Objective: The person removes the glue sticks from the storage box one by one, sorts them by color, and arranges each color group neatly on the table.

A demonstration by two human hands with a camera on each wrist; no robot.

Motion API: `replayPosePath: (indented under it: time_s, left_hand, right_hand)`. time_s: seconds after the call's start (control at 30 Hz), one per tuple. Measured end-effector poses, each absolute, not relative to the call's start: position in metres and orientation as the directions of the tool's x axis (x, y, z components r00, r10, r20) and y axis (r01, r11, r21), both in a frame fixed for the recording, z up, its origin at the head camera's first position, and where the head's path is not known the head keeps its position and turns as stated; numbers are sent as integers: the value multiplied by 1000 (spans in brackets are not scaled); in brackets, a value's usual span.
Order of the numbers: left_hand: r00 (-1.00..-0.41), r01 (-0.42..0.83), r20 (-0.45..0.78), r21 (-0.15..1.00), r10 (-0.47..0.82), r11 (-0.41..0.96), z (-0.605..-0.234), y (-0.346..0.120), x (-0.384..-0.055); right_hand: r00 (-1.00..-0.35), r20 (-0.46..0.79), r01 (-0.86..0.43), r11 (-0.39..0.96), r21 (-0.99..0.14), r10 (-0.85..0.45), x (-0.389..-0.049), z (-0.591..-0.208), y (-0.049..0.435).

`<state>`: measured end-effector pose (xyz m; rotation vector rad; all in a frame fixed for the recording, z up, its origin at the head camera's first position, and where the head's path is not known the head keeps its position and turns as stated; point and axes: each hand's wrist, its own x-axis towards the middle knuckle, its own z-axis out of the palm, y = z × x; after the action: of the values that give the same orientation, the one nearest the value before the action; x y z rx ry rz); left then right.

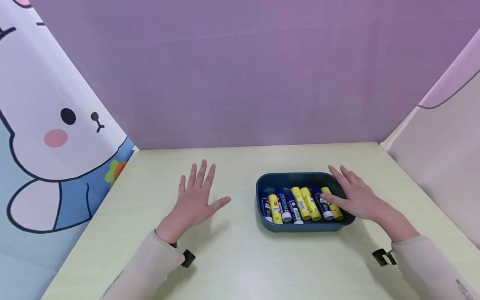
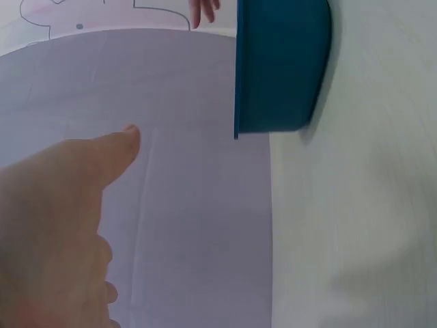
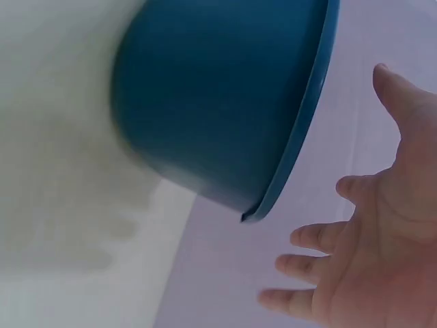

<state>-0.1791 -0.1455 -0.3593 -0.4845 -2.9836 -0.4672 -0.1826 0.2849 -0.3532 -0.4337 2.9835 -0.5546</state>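
Sleeved right grip point(image 1: 356, 198), blue tray point(image 1: 307, 227) of tubes point(image 1: 301, 203) below and leftward.

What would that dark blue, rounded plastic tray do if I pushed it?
The tray probably slides rather than tips, being low and wide. It looks stiff, holding its shape. The yellow and navy cylindrical tubes inside might roll slightly.

Readable text: none that I can make out from here.
Yellow tubes point(image 1: 275, 209): fine printing along the sides, a small red mark on the leftmost; too small to read.
Dark blue tubes point(image 1: 283, 206): white printing, with pale patches on some; wording and numbers illegible to me.
Right sleeve point(image 1: 431, 266): dark mark; whether lettering, cannot tell.
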Motion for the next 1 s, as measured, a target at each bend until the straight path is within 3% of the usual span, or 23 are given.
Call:
replayPosePath:
  time_s: [0.27, 0.43, 0.87, 1.0]
  left_hand:
    - [-917, 399, 196, 415, 348, 818, -352, -132, -185]
    - [-902, 428, 211, 544, 377, 722, -346, -121, -189]
    - [-900, 356, 168, 815, 402, 458, -343, -86, -197]
    - [-911, 264, 112, 898, 397, 353, -342, -72, -199]
  right_hand:
    - [-963, -31, -194, 765, -614, -269, -170, -356, 304]
    - [-973, -40, -142, 720, -680, -229, -165, -364, 313]
    - [-981, -38, -65, 511, -857, -188, -150, -386, 329]
    - [-981, -39, -49, 435, -899, -192, -146, -393, 332]
